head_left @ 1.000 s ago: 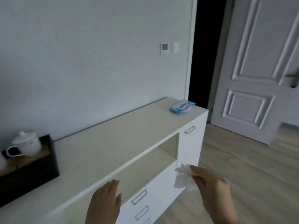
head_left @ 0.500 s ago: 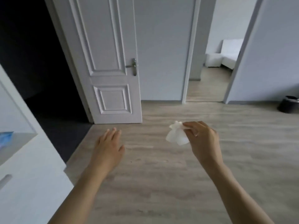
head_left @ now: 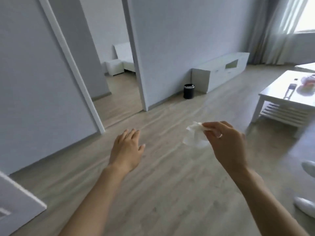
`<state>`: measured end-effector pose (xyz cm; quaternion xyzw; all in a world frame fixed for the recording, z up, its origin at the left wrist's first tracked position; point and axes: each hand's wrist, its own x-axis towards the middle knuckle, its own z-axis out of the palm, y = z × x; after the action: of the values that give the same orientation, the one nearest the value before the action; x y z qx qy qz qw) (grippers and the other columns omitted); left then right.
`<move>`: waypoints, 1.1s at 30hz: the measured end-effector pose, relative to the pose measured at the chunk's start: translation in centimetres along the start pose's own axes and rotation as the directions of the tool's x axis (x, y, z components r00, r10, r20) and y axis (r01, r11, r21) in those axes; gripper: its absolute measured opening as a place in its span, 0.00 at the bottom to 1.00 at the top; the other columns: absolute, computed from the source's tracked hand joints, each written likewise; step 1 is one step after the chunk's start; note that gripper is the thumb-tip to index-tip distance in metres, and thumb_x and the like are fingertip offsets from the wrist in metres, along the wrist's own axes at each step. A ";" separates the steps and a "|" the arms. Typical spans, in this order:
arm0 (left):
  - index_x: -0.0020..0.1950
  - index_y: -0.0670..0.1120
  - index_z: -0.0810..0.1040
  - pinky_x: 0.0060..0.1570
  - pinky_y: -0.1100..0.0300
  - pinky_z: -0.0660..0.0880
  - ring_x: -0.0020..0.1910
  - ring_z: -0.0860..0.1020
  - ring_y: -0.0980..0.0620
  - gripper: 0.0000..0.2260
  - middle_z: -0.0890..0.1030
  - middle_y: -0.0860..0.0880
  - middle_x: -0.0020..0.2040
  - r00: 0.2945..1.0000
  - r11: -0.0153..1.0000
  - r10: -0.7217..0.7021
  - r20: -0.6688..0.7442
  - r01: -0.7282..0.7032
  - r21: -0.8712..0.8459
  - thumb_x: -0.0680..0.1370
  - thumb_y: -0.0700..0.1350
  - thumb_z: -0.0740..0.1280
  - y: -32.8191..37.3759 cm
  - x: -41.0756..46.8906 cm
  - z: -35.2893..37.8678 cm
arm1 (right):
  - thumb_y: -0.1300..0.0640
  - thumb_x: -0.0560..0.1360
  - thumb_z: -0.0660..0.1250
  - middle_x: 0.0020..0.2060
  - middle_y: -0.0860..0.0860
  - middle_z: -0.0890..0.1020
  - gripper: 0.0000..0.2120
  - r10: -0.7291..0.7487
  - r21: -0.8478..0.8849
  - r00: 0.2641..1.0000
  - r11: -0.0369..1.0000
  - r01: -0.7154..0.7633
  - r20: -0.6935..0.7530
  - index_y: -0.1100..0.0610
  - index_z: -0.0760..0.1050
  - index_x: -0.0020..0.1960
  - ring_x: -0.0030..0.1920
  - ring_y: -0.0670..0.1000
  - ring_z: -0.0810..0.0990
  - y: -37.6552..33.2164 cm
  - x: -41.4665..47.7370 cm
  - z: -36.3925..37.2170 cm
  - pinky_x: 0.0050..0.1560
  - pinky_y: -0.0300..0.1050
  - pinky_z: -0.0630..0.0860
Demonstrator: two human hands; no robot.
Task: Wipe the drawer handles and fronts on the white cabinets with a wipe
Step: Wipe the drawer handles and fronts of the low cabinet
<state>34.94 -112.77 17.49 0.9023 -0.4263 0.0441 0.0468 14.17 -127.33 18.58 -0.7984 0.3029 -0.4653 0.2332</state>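
Your right hand pinches a small, white, crumpled wipe that hangs down soft, and your left hand is open with nothing in it.

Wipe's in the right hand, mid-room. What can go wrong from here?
1. The right hand pinches the wipe by one edge and the rest hangs loose; it may slip onto the floor and get dirty.
2. The corner of the white coffee table juts toward the way to the low white cabinet; a bump seems possible.
3. At the right edge, white objects lie on the floor, too blurred to identify; possible trip hazard.
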 end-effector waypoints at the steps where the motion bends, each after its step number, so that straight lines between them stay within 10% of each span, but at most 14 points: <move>1: 0.78 0.47 0.53 0.74 0.56 0.51 0.77 0.52 0.49 0.26 0.55 0.48 0.78 0.999 0.999 0.049 0.021 -0.049 -0.002 0.82 0.54 0.55 1.3 4.6 1.3 | 0.68 0.71 0.72 0.38 0.47 0.80 0.08 0.019 -0.030 0.999 0.999 -0.020 -0.033 0.59 0.84 0.48 0.36 0.45 0.75 2.5 2.7 1.1 0.41 0.18 0.65; 18: 0.78 0.48 0.53 0.75 0.54 0.48 0.77 0.50 0.48 0.26 0.54 0.49 0.79 0.969 0.970 0.242 0.053 -0.239 -0.048 0.82 0.56 0.53 20.0 76.5 11.1 | 0.66 0.72 0.72 0.40 0.46 0.78 0.07 0.046 -0.159 0.987 0.985 -0.071 -0.152 0.60 0.83 0.49 0.35 0.39 0.73 38.6 58.9 20.3 0.42 0.17 0.66; 33: 0.78 0.48 0.52 0.75 0.52 0.45 0.77 0.47 0.49 0.26 0.52 0.48 0.79 0.877 0.880 0.474 0.076 -0.471 -0.059 0.83 0.56 0.52 52.7 137.4 21.0 | 0.62 0.70 0.73 0.43 0.57 0.84 0.11 0.058 -0.389 0.960 0.906 -0.166 -0.275 0.63 0.82 0.52 0.38 0.46 0.77 78.2 107.5 24.7 0.46 0.13 0.63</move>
<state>81.99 -253.78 15.52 0.7710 -0.6359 0.0060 0.0333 56.43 -255.73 20.76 -0.7435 0.4664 -0.4770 0.0468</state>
